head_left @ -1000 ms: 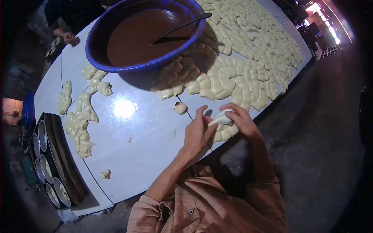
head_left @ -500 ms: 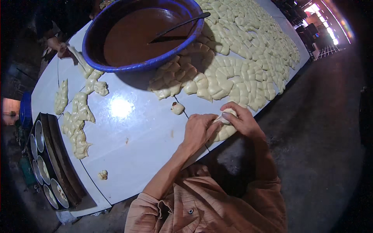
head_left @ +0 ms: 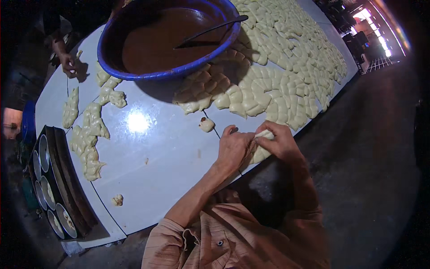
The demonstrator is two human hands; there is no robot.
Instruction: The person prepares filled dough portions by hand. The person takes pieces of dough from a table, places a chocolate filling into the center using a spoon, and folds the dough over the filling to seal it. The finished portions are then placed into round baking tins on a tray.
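My left hand (head_left: 234, 148) and my right hand (head_left: 277, 141) meet at the near right edge of the white table (head_left: 152, 175), both pinching a pale dough piece (head_left: 265, 134) between their fingers. Under them lies more cut dough (head_left: 257, 157), joining a wide spread of dough pieces (head_left: 309, 62) that runs to the far right. A small dough lump with a brown spot (head_left: 206, 124) sits just left of my hands.
A blue basin (head_left: 165, 75) of brown liquid with a dark spoon (head_left: 208, 29) stands at the back. A co-worker's hand (head_left: 67, 62) is at the far left edge, near loose dough strips (head_left: 89, 143). A dark tray with round metal tins (head_left: 45, 154) is at the left.
My fingers have closed further around the dough piece, hiding more of it. The co-worker's hand held a long pale strip half a second ago; that strip no longer shows in it.
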